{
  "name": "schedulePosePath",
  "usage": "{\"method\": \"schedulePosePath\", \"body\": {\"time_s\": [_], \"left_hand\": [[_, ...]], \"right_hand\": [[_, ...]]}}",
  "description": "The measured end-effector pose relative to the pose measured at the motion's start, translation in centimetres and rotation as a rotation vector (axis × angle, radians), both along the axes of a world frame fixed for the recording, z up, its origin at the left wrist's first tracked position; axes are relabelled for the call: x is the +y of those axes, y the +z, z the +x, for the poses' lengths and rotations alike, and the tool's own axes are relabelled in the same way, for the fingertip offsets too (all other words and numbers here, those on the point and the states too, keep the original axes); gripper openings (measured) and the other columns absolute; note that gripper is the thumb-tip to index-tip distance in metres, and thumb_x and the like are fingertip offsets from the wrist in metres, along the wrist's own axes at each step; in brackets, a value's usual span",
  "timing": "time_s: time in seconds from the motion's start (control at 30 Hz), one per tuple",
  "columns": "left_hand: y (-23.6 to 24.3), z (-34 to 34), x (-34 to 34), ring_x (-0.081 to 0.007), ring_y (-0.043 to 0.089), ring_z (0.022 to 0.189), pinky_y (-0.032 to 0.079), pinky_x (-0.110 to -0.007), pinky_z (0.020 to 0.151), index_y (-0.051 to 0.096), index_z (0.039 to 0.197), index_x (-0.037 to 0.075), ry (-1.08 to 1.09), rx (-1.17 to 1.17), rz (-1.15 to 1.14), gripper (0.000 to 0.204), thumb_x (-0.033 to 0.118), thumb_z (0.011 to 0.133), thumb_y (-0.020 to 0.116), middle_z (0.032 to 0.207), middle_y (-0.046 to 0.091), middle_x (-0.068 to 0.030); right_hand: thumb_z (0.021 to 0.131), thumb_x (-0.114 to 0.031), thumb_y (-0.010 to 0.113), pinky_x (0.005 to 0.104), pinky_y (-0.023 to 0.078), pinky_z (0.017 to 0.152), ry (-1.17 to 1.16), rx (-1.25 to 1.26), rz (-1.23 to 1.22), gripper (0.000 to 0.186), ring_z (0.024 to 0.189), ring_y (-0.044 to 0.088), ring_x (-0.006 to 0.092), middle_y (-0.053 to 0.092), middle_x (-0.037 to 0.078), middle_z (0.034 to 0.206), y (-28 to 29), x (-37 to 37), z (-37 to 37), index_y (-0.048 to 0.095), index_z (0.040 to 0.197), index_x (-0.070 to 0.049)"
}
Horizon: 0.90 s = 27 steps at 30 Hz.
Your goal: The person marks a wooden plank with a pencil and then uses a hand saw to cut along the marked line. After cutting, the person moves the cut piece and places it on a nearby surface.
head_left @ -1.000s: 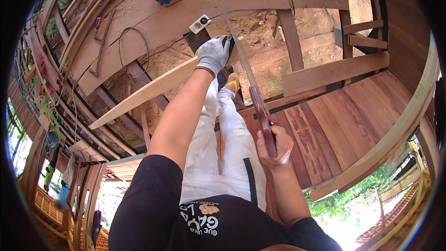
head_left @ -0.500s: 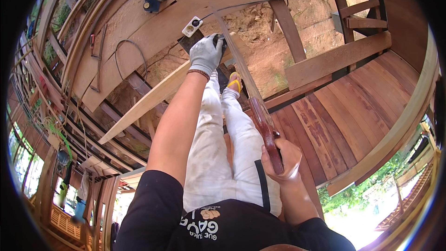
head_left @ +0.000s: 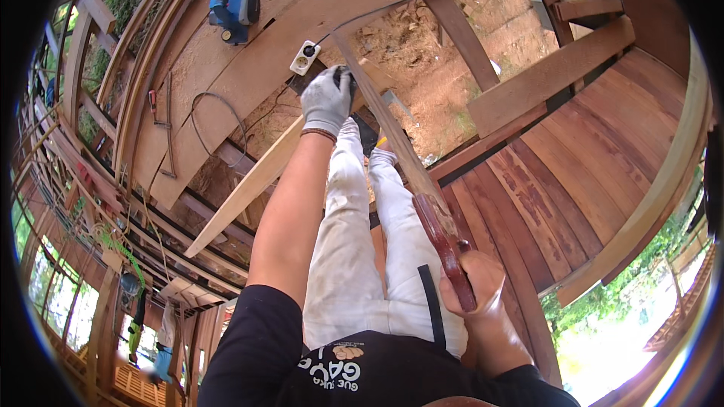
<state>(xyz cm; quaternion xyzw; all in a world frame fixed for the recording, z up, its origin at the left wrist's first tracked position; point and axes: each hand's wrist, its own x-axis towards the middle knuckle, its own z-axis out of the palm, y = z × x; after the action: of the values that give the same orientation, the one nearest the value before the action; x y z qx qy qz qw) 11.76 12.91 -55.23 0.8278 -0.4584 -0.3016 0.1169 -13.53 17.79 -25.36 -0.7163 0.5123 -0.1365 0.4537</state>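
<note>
My left hand (head_left: 326, 99), in a grey work glove, is closed on the upper end of a pale wooden board (head_left: 249, 181), which slants down to the left past my legs. Its fingertips reach a dark area beside the cut edge and are partly hidden. My right hand (head_left: 477, 283) is bare and wrapped round the glossy red-brown handle of a handsaw (head_left: 445, 256). The saw's long brown blade (head_left: 392, 132) runs away from me and crosses the board just right of the glove.
A blue electric planer (head_left: 235, 4) rests on wide planks. Nearer are a white power socket (head_left: 305, 58), a frame saw (head_left: 167, 124), a red-handled screwdriver (head_left: 153, 102) and a looped cable (head_left: 219, 105). Reddish decking (head_left: 558, 173) lies right; sawdust-covered ground (head_left: 422, 60) shows between beams.
My right hand and the saw handle have come back toward my body. The left hand keeps its place on the board. The whole view has shifted slightly, and my sandalled foot is more hidden.
</note>
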Motion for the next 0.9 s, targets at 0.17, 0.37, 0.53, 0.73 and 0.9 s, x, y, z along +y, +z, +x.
{"method": "schedulePosePath", "body": {"time_s": [0.17, 0.37, 0.53, 0.73, 0.9], "left_hand": [[0.4, -0.1, 0.0, -0.0344, 0.065, 0.099, 0.051, -0.044, 0.087, 0.069, 0.110, 0.010, -0.017, 0.050, 0.075, 0.042, 0.043, 0.095, 0.048, 0.107, 0.069, -0.0156], [0.2, 0.2, -0.5, -0.0345, 0.065, 0.100, 0.050, -0.043, 0.089, 0.069, 0.111, 0.010, 0.003, 0.041, 0.097, 0.042, 0.043, 0.095, 0.048, 0.107, 0.069, -0.0165], [0.4, -0.4, -0.4, -0.0341, 0.065, 0.100, 0.050, -0.043, 0.088, 0.069, 0.112, 0.010, -0.009, 0.039, 0.125, 0.042, 0.043, 0.094, 0.049, 0.107, 0.069, -0.0156], [0.2, 0.3, -0.7, -0.0339, 0.065, 0.099, 0.051, -0.044, 0.087, 0.070, 0.110, 0.012, 0.014, 0.048, 0.088, 0.041, 0.043, 0.093, 0.049, 0.105, 0.070, -0.0153], [0.5, -0.2, -0.3, -0.0335, 0.066, 0.098, 0.051, -0.044, 0.086, 0.070, 0.108, 0.011, 0.017, 0.051, 0.039, 0.042, 0.044, 0.093, 0.049, 0.101, 0.070, -0.0150]], "right_hand": [[0.065, 0.002, 0.066, 0.0382, 0.044, 0.047, -0.076, 0.014, -0.016, 0.018, 0.049, 0.052, 0.0320, 0.049, 0.011, 0.060, -2.3, -1.3, 1.7, 0.050, 0.067, -0.005], [0.066, 0.001, 0.064, 0.0375, 0.045, 0.047, -0.033, 0.034, -0.002, 0.013, 0.048, 0.054, 0.0303, 0.049, 0.010, 0.058, 0.6, 0.5, -0.6, 0.053, 0.068, -0.005], [0.069, -0.007, 0.070, 0.0372, 0.044, 0.047, -0.091, -0.006, -0.051, 0.013, 0.048, 0.054, 0.0324, 0.055, 0.013, 0.060, -4.2, -0.9, 0.9, 0.058, 0.071, -0.003], [0.070, 0.000, 0.068, 0.0368, 0.044, 0.045, -0.014, 0.053, -0.097, 0.012, 0.048, 0.055, 0.0326, 0.055, 0.013, 0.060, -0.1, 1.0, -1.0, 0.057, 0.074, -0.003], [0.073, 0.002, 0.066, 0.0356, 0.043, 0.046, 0.079, 0.041, -0.135, 0.010, 0.047, 0.054, 0.0295, 0.055, 0.013, 0.062, -5.1, -1.6, 0.9, 0.058, 0.077, -0.002]]}}
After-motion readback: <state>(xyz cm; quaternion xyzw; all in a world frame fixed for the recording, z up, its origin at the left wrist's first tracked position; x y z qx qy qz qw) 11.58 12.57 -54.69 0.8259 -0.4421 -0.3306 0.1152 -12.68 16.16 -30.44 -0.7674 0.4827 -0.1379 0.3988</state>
